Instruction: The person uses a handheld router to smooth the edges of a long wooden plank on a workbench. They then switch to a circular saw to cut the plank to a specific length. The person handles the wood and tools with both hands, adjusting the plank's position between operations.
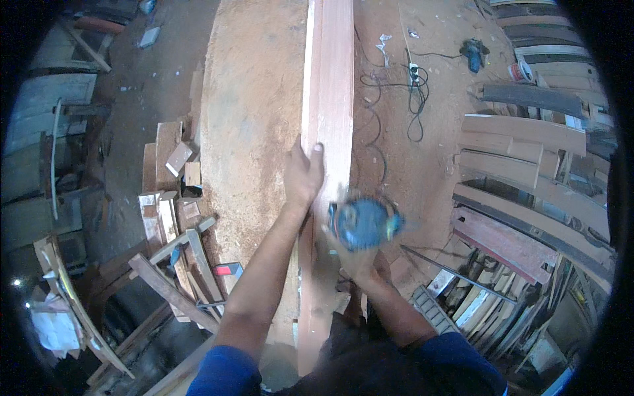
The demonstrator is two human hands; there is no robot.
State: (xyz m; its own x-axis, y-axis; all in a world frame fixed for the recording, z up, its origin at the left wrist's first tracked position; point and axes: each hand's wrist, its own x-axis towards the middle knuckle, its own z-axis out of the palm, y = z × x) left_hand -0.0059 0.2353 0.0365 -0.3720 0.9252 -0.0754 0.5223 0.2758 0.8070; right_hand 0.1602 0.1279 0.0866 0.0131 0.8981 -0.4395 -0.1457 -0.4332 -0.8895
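A long, pale reddish wooden board (333,86) runs away from me along a dusty workbench (254,86). My left hand (306,175) is closed on the board's left edge, its thumb lying on the top face. Nearer to me and to the right, my right hand (353,254) grips a blue handheld power tool (365,223) at the board's right edge. Motion blurs the tool, so its exact kind and whether it touches the wood cannot be made out. Part of my right hand's fingers is hidden behind it.
A dark coiled cord (378,132) lies right of the board, near a power strip (413,74) and another blue power tool (473,54). Stacked planks (522,135) line the right side. Offcuts (168,155) and a wooden frame (205,264) crowd the left.
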